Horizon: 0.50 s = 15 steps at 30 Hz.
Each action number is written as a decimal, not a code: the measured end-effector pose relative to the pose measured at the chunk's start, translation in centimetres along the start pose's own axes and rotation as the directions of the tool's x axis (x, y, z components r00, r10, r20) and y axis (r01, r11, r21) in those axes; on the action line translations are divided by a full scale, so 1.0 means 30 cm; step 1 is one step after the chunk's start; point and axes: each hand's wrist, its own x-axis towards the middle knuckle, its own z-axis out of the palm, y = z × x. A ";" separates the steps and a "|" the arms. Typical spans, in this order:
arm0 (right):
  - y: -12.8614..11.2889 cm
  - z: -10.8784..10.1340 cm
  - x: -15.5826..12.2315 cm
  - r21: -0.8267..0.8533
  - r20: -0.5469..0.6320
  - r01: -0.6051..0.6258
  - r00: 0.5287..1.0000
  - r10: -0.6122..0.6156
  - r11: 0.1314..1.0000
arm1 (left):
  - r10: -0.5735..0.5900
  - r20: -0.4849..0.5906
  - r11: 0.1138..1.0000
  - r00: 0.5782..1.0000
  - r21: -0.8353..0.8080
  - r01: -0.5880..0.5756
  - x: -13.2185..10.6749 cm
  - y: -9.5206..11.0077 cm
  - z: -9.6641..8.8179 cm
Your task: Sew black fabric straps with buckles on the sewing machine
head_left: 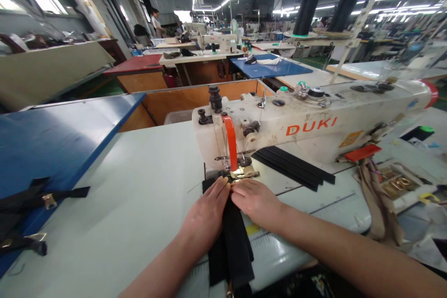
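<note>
My left hand [206,216] has its fingers pressed together on the black strap [237,247], just in front of the sewing machine's needle area. Close against it, my right hand [256,202] is curled with its fingertips at the strap's right edge. What exactly lies under the fingertips is hidden. The strap runs in layers from the machine down over the table's front edge. Behind my fingers is a shiny gold-coloured metal piece [242,173], under the head of the white sewing machine [272,121]. An orange guard [230,142] stands upright in front of the needle bar.
Several black strips [293,167] lie right of the needle. Black straps with gold hardware [49,201] lie at the left, by a blue board [70,135]. A tray of metal fittings [401,181] sits at the right. Thread cones [306,11] stand above; a person [156,23] is far back.
</note>
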 end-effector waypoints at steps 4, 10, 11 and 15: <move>0.013 0.004 0.003 0.042 0.056 -0.037 0.998 0.034 0.998 | -0.026 0.027 1.000 0.999 -0.001 0.026 -0.005 0.008 -0.006; -0.008 -0.036 -0.056 0.121 0.064 -0.082 0.995 0.074 0.989 | 0.094 0.057 0.995 0.994 -0.032 -0.092 -0.118 0.126 -0.090; -0.020 -0.044 -0.071 0.142 0.063 -0.098 0.994 0.090 0.985 | 0.143 0.026 0.988 0.989 -0.057 -0.141 -0.141 0.143 -0.102; -0.069 -0.065 -0.125 0.184 0.029 -0.131 0.991 0.128 0.974 | 0.252 -0.088 0.961 0.964 -0.097 -0.260 -0.199 0.175 -0.126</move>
